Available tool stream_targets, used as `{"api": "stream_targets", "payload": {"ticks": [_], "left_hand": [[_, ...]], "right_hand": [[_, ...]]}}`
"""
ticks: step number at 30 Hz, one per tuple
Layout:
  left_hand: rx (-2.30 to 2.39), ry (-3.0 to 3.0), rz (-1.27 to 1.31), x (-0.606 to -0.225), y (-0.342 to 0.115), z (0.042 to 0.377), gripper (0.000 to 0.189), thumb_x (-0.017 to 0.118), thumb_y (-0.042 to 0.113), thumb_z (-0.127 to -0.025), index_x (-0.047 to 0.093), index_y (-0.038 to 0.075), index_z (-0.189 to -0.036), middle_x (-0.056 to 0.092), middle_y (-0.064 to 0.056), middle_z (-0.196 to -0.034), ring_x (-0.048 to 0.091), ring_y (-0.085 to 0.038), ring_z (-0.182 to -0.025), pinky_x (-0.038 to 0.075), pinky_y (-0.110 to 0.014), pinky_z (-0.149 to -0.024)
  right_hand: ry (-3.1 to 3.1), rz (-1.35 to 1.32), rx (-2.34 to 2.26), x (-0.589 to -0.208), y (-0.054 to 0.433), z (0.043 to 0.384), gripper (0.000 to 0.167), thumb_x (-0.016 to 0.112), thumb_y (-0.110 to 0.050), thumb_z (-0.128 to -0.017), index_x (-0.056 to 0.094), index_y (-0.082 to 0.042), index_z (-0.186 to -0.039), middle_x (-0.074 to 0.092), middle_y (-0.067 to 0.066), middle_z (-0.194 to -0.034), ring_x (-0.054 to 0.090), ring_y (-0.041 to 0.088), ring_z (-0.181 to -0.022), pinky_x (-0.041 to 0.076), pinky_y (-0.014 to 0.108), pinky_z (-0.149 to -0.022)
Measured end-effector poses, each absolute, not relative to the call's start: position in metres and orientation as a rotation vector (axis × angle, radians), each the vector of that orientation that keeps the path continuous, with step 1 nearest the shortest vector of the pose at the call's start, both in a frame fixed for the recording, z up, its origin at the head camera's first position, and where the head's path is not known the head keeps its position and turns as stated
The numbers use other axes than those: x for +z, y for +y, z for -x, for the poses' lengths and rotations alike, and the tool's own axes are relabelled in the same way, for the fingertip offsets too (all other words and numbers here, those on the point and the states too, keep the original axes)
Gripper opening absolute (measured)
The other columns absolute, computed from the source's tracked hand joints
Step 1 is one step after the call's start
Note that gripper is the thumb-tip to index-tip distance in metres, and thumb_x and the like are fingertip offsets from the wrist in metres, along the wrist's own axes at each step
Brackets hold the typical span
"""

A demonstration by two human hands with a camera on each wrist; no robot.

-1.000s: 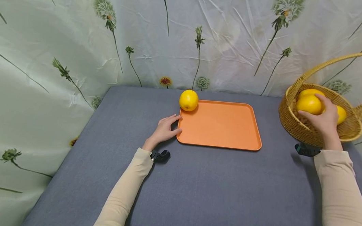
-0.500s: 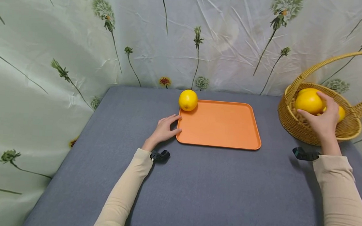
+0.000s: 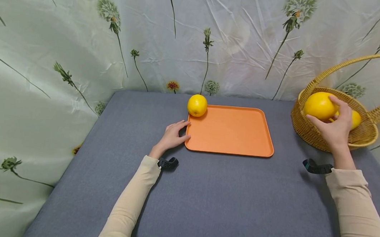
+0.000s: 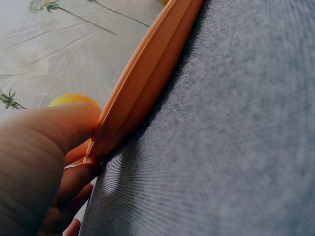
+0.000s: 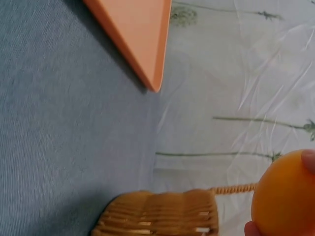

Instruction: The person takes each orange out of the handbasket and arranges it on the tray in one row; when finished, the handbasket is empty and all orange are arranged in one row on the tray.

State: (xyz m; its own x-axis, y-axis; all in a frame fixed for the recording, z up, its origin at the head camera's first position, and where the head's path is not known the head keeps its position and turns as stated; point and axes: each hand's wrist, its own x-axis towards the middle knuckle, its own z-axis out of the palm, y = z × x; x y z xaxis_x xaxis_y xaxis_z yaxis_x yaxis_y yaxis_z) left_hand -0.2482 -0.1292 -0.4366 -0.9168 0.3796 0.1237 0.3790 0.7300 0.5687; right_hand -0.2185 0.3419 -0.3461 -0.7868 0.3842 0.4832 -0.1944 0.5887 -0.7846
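Note:
My right hand (image 3: pixel 336 124) grips a yellow orange (image 3: pixel 320 105) between thumb and fingers, over the wicker basket (image 3: pixel 310 133) at the right. In the right wrist view that orange (image 5: pixel 285 196) shows at the lower right, with fingertips on it. Another yellow fruit (image 3: pixel 355 120) lies in the basket, partly hidden behind the hand. My left hand (image 3: pixel 173 135) rests with thumb and fingers at the left rim of the orange tray (image 3: pixel 231 131); the left wrist view shows them touching the rim. One more orange (image 3: pixel 197 105) sits on the tray's far left corner.
A grey cloth (image 3: pixel 231 199) covers the table. Behind it hangs a pale curtain (image 3: pixel 168 42) with printed dandelions. The basket's tall handle (image 3: pixel 344 65) arches up at the right. Dark bands are on both wrists.
The right hand has lifted the orange a little and moved it left, towards the basket's left rim. Left hand and tray stay in place.

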Motion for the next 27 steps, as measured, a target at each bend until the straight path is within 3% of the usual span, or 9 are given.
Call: {"api": "stream_targets", "payload": {"ticks": [4,10,14,22,27], "left_hand": [[0.963,2.915,-0.642,-0.437,-0.129,0.249,0.058,0.061,0.029,-0.087,0.046,0.008,-0.139,0.046,-0.014,-0.145,0.036,-0.03,-0.139,0.021,-0.056,-0.112],[0.978,2.917,-0.639,-0.437,-0.129,0.248,0.057,0.062,0.029,-0.087,0.047,0.008,-0.138,0.045,-0.014,-0.145,0.036,-0.03,-0.139,0.021,-0.056,-0.112],[0.983,2.903,-0.64,-0.437,-0.129,0.247,0.057,0.062,0.029,-0.088,0.046,0.008,-0.139,0.046,-0.014,-0.145,0.036,-0.03,-0.139,0.02,-0.056,-0.112],[0.974,2.914,-0.636,-0.436,-0.128,0.246,0.057,0.062,0.029,-0.088,0.046,0.009,-0.139,0.045,-0.014,-0.145,0.036,-0.03,-0.139,0.021,-0.055,-0.112],[0.978,2.903,-0.628,-0.436,-0.129,0.247,0.057,0.061,0.029,-0.088,0.046,0.009,-0.139,0.045,-0.014,-0.145,0.035,-0.03,-0.14,0.02,-0.055,-0.113]], "right_hand": [[-2.189,0.133,1.182,-0.343,0.334,0.218,0.071,0.077,-0.004,-0.068,0.052,-0.024,-0.132,0.036,-0.025,-0.114,0.037,-0.005,-0.096,0.038,-0.001,-0.066],[-2.224,0.091,1.201,-0.342,0.323,0.219,0.072,0.076,-0.003,-0.069,0.05,-0.021,-0.133,0.034,-0.024,-0.113,0.041,-0.002,-0.08,0.038,0.001,-0.063],[-2.234,0.07,1.183,-0.344,0.316,0.219,0.072,0.077,-0.001,-0.067,0.05,-0.016,-0.133,0.034,-0.024,-0.113,0.042,-0.004,-0.079,0.037,0.0,-0.062],[-2.25,0.002,1.195,-0.342,0.298,0.219,0.071,0.077,-0.001,-0.067,0.051,-0.014,-0.132,0.035,-0.025,-0.114,0.04,-0.006,-0.094,0.038,-0.002,-0.065],[-2.235,-0.089,1.219,-0.338,0.281,0.22,0.068,0.076,0.004,-0.066,0.05,-0.004,-0.13,0.034,-0.025,-0.111,0.04,-0.006,-0.097,0.038,-0.002,-0.066]]}}
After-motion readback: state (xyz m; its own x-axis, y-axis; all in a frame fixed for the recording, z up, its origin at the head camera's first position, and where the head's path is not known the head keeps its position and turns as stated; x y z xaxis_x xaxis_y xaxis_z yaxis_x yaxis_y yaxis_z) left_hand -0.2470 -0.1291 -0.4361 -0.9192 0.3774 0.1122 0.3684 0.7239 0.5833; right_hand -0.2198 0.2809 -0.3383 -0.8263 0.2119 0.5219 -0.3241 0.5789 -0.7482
